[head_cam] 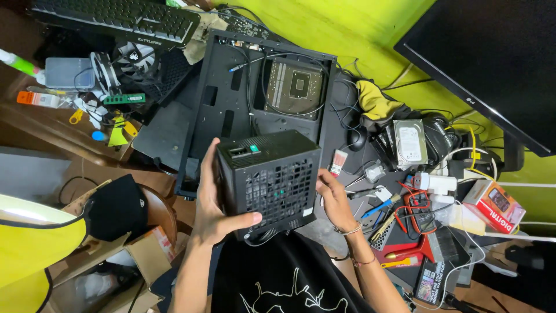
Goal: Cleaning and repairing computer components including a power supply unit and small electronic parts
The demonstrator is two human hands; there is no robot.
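Observation:
A black box-shaped power supply (269, 179) with a grilled side and a socket panel on top is held up in front of my chest. My left hand (217, 206) grips its left side, thumb across the lower front edge. My right hand (333, 200) holds its right side, mostly behind the box. Just beyond lies an open black computer case (226, 98) on its side, with a motherboard (295, 87) and loose cables inside.
A keyboard (116, 20) and case fans (124, 61) lie at the back left. A hard drive (410, 142), mouse (356, 139), yellow cloth (373, 101), screwdrivers, multimeter (418, 203) and small boxes crowd the right. A monitor (492, 52) stands at the right. Cardboard boxes (110, 261) sit lower left.

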